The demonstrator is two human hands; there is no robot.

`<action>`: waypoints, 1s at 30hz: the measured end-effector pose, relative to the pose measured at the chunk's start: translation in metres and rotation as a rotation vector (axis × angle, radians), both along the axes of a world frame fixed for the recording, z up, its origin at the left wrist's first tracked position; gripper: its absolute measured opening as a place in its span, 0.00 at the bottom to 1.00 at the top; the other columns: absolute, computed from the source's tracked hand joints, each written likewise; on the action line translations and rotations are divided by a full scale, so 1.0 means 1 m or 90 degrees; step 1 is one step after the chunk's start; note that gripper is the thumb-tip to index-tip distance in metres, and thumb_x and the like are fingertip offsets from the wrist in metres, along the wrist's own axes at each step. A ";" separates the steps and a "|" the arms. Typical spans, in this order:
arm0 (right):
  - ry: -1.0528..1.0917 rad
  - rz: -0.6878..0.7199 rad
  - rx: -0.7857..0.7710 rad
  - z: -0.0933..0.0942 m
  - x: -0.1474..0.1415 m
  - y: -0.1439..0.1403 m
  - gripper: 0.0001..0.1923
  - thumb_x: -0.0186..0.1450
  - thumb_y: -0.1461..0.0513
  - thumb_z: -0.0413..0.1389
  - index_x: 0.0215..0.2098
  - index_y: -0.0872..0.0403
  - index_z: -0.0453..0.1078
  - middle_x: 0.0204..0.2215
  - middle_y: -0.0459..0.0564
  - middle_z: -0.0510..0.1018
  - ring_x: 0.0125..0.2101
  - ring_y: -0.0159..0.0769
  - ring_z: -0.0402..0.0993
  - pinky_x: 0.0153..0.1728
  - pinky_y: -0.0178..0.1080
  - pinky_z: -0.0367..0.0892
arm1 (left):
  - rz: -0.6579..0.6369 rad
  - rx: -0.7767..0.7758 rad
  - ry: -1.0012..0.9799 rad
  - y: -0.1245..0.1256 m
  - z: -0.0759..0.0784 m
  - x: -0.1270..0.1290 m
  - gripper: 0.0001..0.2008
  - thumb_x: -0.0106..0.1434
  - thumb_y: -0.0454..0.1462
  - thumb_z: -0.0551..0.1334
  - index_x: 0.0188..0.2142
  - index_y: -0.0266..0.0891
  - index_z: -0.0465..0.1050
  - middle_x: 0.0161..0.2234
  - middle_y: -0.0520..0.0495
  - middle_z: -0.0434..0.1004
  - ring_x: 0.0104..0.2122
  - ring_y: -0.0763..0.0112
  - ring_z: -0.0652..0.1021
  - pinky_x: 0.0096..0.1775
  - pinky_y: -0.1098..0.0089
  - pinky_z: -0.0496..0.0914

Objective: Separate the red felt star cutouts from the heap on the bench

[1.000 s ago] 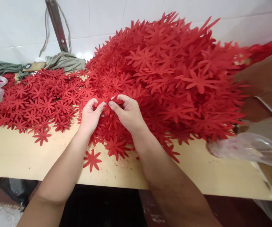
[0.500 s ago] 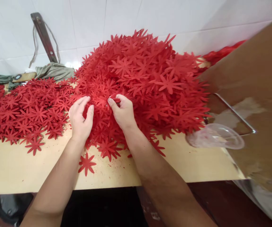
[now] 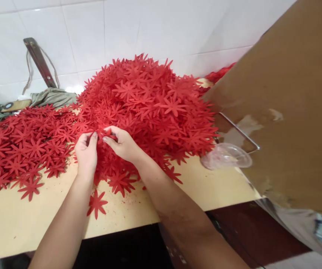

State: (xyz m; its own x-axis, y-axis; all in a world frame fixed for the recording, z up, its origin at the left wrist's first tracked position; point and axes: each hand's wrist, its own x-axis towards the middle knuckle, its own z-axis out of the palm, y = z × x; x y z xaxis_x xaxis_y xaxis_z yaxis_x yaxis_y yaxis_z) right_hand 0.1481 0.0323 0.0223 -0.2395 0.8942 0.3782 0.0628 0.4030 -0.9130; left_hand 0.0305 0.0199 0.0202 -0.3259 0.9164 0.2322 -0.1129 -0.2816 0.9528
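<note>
My left hand (image 3: 86, 152) and my right hand (image 3: 122, 144) come close together in front of a tall heap of red flower-shaped cutouts (image 3: 146, 89). Between them is a red flower cutout (image 3: 101, 133), its petals pinched by the thumb and fingers of both hands. Its outline blends into the heap behind, so I cannot make out its full shape. One loose red flower (image 3: 97, 204) lies flat on the table below my hands.
A lower pile of darker red flowers (image 3: 23, 145) spreads to the left on the pale table (image 3: 189, 194). A clear plastic bowl (image 3: 228, 156) and a large brown board (image 3: 292, 119) stand on the right. Grey-green cloth (image 3: 53, 98) lies by the tiled wall.
My left hand was open beside the heap; its thumb and fingers have closed on the red flower that the right hand holds. The camera view has turned a little to the right.
</note>
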 end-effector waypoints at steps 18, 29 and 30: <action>0.068 -0.176 -0.033 0.018 0.028 0.008 0.12 0.56 0.56 0.56 0.24 0.53 0.58 0.20 0.40 0.64 0.23 0.26 0.59 0.28 0.33 0.60 | 0.086 0.077 0.282 0.007 -0.006 -0.024 0.11 0.58 0.41 0.60 0.35 0.38 0.75 0.37 0.46 0.76 0.41 0.68 0.74 0.50 0.63 0.67; -0.005 -0.060 -0.013 0.024 0.032 -0.018 0.09 0.52 0.58 0.60 0.25 0.55 0.67 0.25 0.45 0.74 0.28 0.31 0.70 0.34 0.37 0.67 | -0.183 0.008 0.130 -0.020 0.027 0.014 0.09 0.49 0.38 0.67 0.31 0.37 0.74 0.30 0.50 0.76 0.31 0.73 0.75 0.39 0.71 0.68; -0.009 -0.051 -0.012 0.025 0.032 -0.020 0.10 0.52 0.58 0.61 0.25 0.55 0.67 0.24 0.44 0.74 0.28 0.31 0.69 0.34 0.37 0.67 | -0.166 0.000 0.105 -0.018 0.025 0.013 0.08 0.50 0.38 0.67 0.29 0.37 0.73 0.27 0.52 0.75 0.28 0.75 0.73 0.35 0.72 0.67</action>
